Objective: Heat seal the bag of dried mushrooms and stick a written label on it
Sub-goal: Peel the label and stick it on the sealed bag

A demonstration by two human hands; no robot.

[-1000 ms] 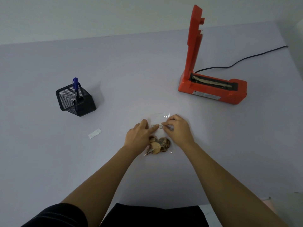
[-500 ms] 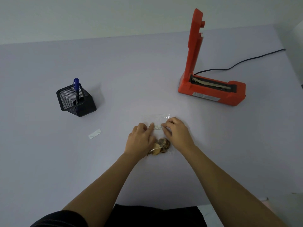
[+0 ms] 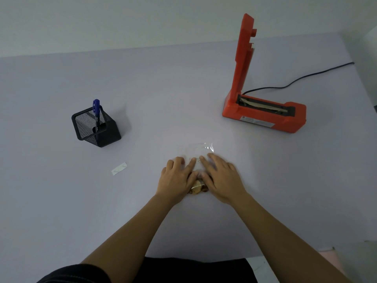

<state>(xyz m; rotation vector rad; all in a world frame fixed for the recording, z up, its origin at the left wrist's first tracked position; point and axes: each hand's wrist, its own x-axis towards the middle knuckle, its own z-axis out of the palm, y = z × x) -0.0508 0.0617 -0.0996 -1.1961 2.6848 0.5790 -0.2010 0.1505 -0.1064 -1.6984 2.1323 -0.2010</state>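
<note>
Clear plastic, the bag [image 3: 201,149] of mushrooms [image 3: 197,186] lies on the bench [image 3: 163,99] under both hands. Left hand [image 3: 177,178] and right hand [image 3: 221,177] press the label [image 3: 196,160] down, fingers flat and spread, gripping nothing. Labelling looks nearly done; next, smooth its edges and let go.

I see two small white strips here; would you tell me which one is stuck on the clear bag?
The written label between the fingertips of the left hand and right hand on the clear plastic bag; the other white strip lies alone on the table.
</note>
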